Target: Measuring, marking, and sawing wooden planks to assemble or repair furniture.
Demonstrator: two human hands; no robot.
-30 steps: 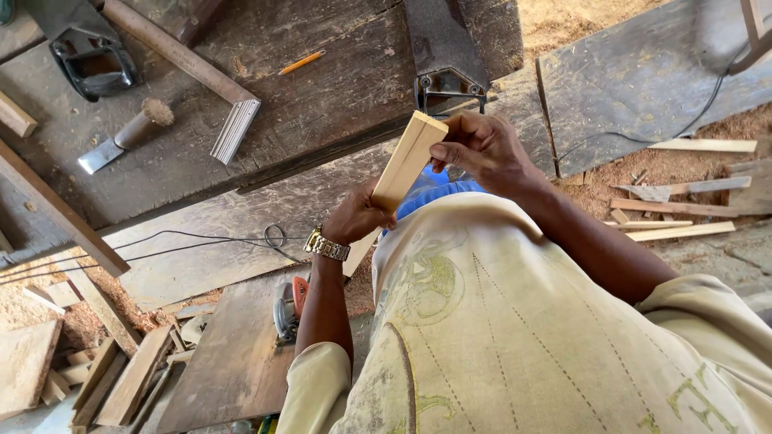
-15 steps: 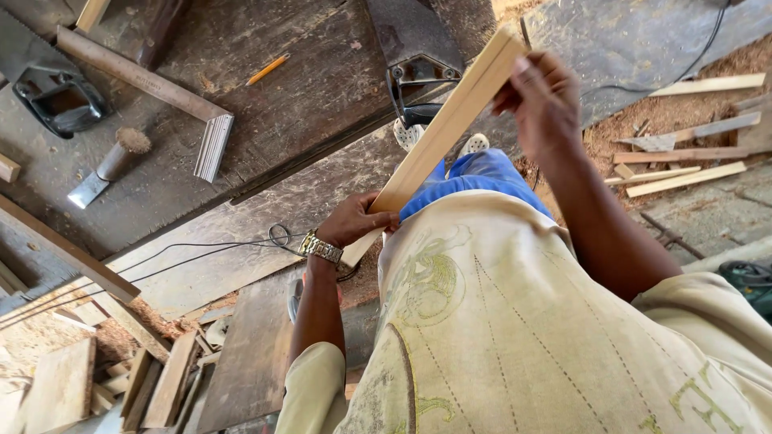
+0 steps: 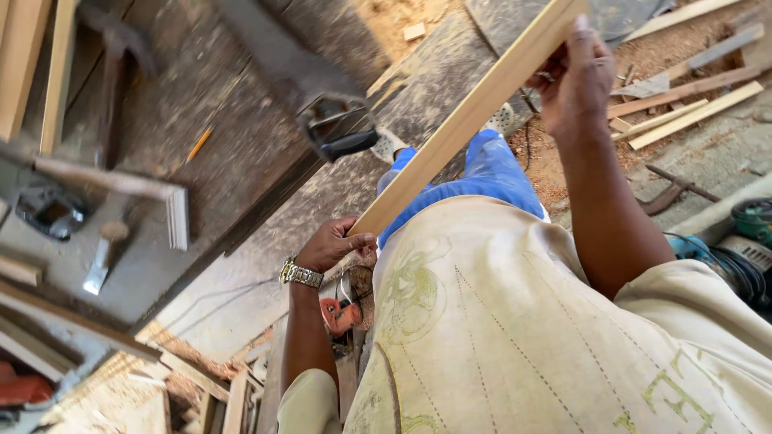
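I hold a long pale wooden strip (image 3: 470, 116) in both hands, slanting from lower left up to the top right. My left hand (image 3: 334, 241), with a metal watch on the wrist, grips its near end. My right hand (image 3: 579, 76) grips it higher up, near the top of the view. Below the strip I see my cream shirt and blue trousers.
A dark worn workbench (image 3: 233, 120) carries a hammer (image 3: 100, 257), a pencil (image 3: 199, 145), a moulding piece (image 3: 177, 217) and a hand saw (image 3: 338, 128). Wood offcuts (image 3: 691, 100) lie on the sawdust floor at right. A teal power tool (image 3: 744, 229) sits at far right; an orange tool (image 3: 342, 313) is below.
The view has swung and tilted. My right hand has moved up and to the right along the strip, which now stretches out longer across the view.
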